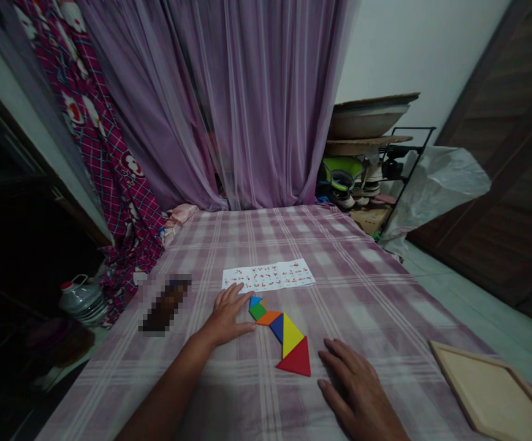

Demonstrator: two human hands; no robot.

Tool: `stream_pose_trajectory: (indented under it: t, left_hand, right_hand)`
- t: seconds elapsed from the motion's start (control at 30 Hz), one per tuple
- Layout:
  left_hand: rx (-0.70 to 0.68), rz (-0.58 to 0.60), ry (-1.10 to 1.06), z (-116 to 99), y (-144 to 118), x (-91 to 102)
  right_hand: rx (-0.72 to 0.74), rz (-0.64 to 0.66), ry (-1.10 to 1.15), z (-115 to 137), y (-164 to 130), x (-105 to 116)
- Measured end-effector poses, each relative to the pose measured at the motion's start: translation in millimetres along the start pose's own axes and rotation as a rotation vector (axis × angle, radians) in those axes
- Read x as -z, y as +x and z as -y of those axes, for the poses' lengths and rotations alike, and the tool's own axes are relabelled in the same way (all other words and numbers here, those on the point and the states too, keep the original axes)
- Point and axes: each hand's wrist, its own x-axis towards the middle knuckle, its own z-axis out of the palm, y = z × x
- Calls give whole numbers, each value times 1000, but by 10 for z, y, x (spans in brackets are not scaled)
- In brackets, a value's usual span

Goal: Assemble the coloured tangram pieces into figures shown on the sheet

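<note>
pieces: coloured flat tangram pieces (281, 334) laid edge to edge in one chain on a plaid cloth (339, 288); cannot tell whether a bed or a tabletop lies under it
chain axis: long axis runs diagonal, far-left end to near-right end; far end is a small blue piece (255, 301) and green piece (257, 311), then orange piece (268, 317), dark blue piece (277, 327), yellow triangle (290, 335), and red triangle (296, 359) at the near end
red triangle: apex points away toward the yellow triangle, base toward the person
left hand (227, 318): flat on the cloth, fingers spread, holding nothing; just left of the chain, fingertips touching or nearly touching the green and orange pieces, cannot tell which
right hand (355, 386): palm down, fingers loosely spread, empty; just right of the red triangle, not touching it
paper sheet (268, 275): white with small red figures, lies beyond the chain, long side crosswise, near the blue piece
blurred object (165, 304): dark, pixelated, left of the chain beyond the left hand
wooden tray (493, 392): shallow, pale, well right of the chain at the cloth's edge
curtain (247, 104): purple, far behind the chain
rack (376, 171): far right behind the chain, loaded with shoes and boards
jug (82, 298): clear plastic jug on the floor, far left of the chain
</note>
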Motion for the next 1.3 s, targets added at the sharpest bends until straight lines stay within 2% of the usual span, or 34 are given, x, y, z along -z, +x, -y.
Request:
stream_pose_trajectory:
  t: [0.1,0.2,0.47,0.83,1.3]
  left_hand:
    - [-2,82,5,12,82,20]
    - [5,114,4,28,107,9]
    - [-10,79,19,54,104,-37]
    - [-29,31,3,86,87,-64]
    - [-11,36,-11,113,69,-80]
  right_hand:
    - [25,-25,0,-12,-7,4]
    - [56,-41,-19,-28,0,11]
    - [89,-79,-32,12,36,50]
    - [77,3,-71,-68,-21,11]
    - [54,-21,-23,-9,11,39]
